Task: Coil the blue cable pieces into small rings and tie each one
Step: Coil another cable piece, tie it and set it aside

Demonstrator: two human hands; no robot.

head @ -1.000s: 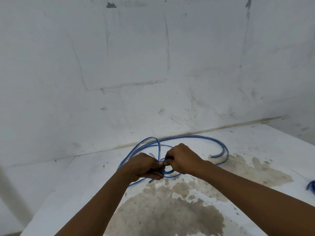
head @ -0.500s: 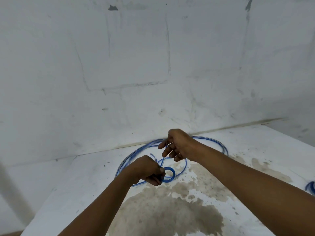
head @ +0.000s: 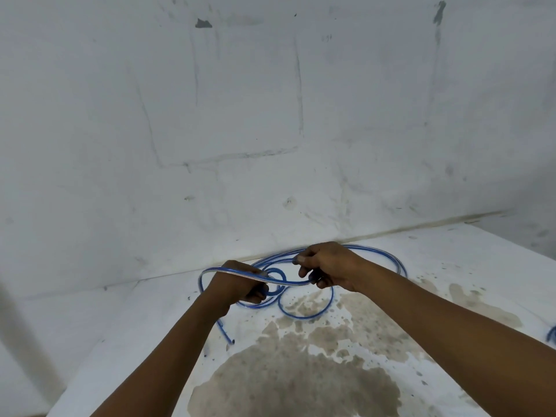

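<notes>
Keep your left hand clenched on the small ring while your right hand, pinching the blue cable, lays each turn snugly

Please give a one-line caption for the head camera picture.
Both hands, left hand and right hand, wind a blue cable into a small ring.

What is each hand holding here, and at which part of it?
Both hands grip the blue cable. The left hand clamps the small coiled ring; the right hand pinches the strand running from that ring, a short way along it.
</notes>
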